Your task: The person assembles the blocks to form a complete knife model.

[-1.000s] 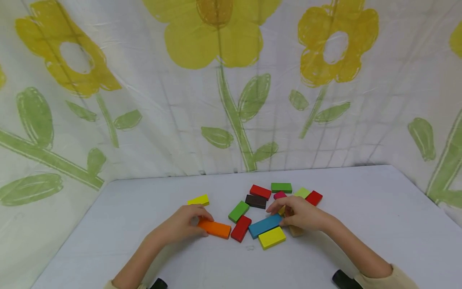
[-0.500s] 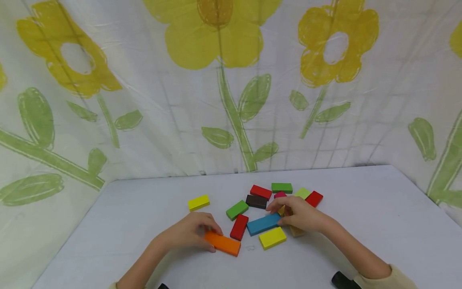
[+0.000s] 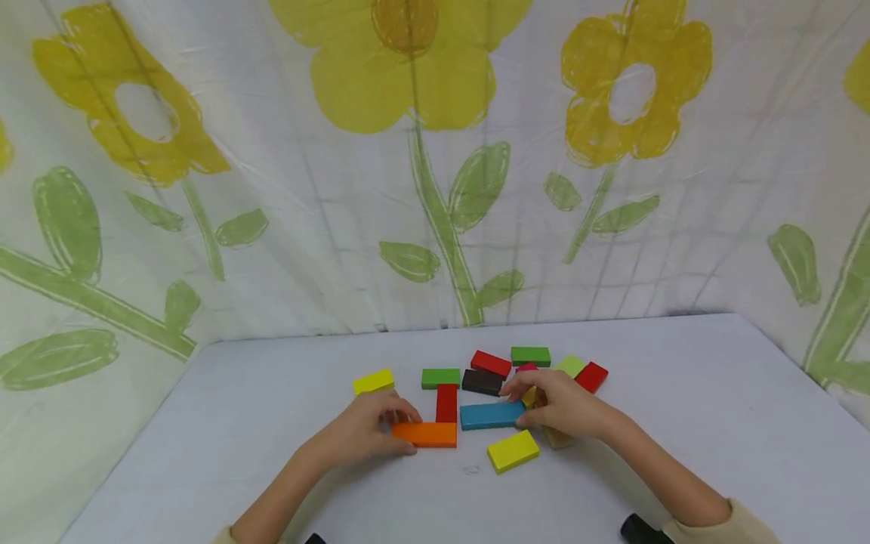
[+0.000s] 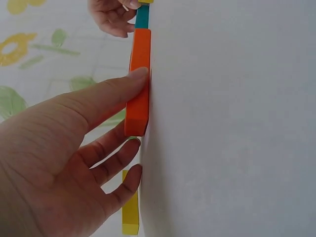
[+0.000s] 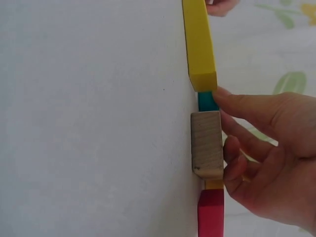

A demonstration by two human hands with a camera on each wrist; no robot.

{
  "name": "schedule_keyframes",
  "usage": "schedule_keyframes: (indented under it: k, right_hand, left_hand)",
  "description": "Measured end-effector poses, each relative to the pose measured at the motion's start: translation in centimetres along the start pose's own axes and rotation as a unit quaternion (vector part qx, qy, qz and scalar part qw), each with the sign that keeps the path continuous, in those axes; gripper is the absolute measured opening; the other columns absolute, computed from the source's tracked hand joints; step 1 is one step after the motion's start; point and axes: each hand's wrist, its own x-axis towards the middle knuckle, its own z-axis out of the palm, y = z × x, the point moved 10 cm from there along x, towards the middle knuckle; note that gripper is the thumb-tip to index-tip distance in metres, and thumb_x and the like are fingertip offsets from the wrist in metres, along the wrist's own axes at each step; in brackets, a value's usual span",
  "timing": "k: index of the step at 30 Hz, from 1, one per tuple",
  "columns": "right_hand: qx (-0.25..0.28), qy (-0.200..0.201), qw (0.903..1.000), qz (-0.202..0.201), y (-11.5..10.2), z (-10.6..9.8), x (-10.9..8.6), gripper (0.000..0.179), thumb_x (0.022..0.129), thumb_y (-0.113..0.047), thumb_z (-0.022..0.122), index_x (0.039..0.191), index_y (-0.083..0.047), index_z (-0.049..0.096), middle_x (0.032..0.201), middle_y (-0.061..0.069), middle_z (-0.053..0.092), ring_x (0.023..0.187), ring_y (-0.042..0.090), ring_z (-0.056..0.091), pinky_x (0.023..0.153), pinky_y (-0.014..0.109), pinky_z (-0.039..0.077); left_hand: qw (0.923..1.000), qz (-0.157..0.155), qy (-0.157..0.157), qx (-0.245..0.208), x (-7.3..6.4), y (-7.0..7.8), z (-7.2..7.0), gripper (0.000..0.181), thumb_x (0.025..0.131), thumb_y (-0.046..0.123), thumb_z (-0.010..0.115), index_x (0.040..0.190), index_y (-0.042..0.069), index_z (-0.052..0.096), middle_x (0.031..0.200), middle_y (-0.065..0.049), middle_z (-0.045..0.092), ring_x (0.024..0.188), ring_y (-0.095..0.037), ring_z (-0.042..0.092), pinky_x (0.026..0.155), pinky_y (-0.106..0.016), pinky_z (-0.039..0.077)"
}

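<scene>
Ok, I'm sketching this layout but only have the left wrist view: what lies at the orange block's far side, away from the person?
Observer: A red block; in the head view its near end appears to meet the orange block close to that block's right end.
Operator: And at the red one's other end?
Observer: A green block, lying crosswise.
Operator: Anything by the right hand that I'm missing?
Observer: Yes, the right wrist view shows a wooden block right beside the right hand.

White table point(image 3: 204, 453) — behind it, a yellow-flowered hanging point(image 3: 340, 181).
</scene>
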Motion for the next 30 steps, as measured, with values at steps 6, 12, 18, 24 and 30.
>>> schedule_keyframes:
  k: [6, 12, 18, 24, 30]
  right_hand:
    - [-0.019, 0.003, 0.9998, 0.006, 0.3, 0.0, 0.7, 0.03, 0.091, -0.009, 0.082, 0.119, -0.006, 0.073, 0.111, 0.004, 0.073, 0.092, 0.015, 0.06, 0.073, 0.023, 0.053]
    - [-0.012, -0.002, 0.9998, 0.014, 0.4, -0.1, 0.9, 0.031, 0.092, -0.01, 0.082, 0.121, -0.005, 0.073, 0.115, 0.007, 0.074, 0.09, 0.014, 0.058, 0.072, 0.023, 0.052]
    - [-0.008, -0.007, 0.9999, 0.012, 0.3, -0.2, 0.9, 0.035, 0.091, -0.012, 0.083, 0.122, -0.002, 0.073, 0.116, 0.009, 0.074, 0.078, 0.011, 0.055, 0.066, 0.021, 0.049]
    - [-0.008, -0.007, 0.9999, 0.008, 0.3, -0.2, 0.9, 0.032, 0.091, -0.013, 0.083, 0.12, -0.004, 0.075, 0.115, 0.008, 0.075, 0.069, 0.008, 0.051, 0.062, 0.02, 0.044]
    - [-0.006, -0.01, 0.9999, 0.002, 0.5, 0.0, 0.9, 0.03, 0.091, -0.014, 0.083, 0.119, -0.006, 0.077, 0.115, 0.007, 0.075, 0.073, 0.011, 0.051, 0.062, 0.02, 0.04]
  left_hand:
    - [0.9997, 0.001, 0.024, 0.0, 0.7, -0.3, -0.3, 0.025, 0.086, 0.019, 0.089, 0.108, 0.015, 0.078, 0.094, 0.007, 0.065, 0.089, -0.013, 0.057, 0.078, -0.024, 0.051]
    - [0.9987, -0.005, 0.05, -0.011, 0.8, -1.0, -0.7, 0.026, 0.086, 0.017, 0.088, 0.111, 0.013, 0.079, 0.096, 0.006, 0.066, 0.087, -0.015, 0.056, 0.075, -0.023, 0.05]
    - [0.9968, -0.007, 0.071, -0.038, 0.7, -1.6, -0.6, 0.028, 0.087, 0.016, 0.088, 0.113, 0.011, 0.079, 0.098, 0.002, 0.067, 0.084, -0.016, 0.055, 0.072, -0.022, 0.048]
    - [0.9936, -0.012, 0.089, -0.069, 0.5, -2.1, -0.4, 0.029, 0.087, 0.015, 0.087, 0.114, 0.011, 0.079, 0.1, 0.0, 0.067, 0.085, -0.017, 0.055, 0.072, -0.022, 0.048]
    - [0.9904, -0.016, 0.107, -0.086, 0.4, -2.5, -0.3, 0.029, 0.087, 0.015, 0.087, 0.115, 0.011, 0.08, 0.099, -0.001, 0.068, 0.085, -0.017, 0.055, 0.071, -0.022, 0.047]
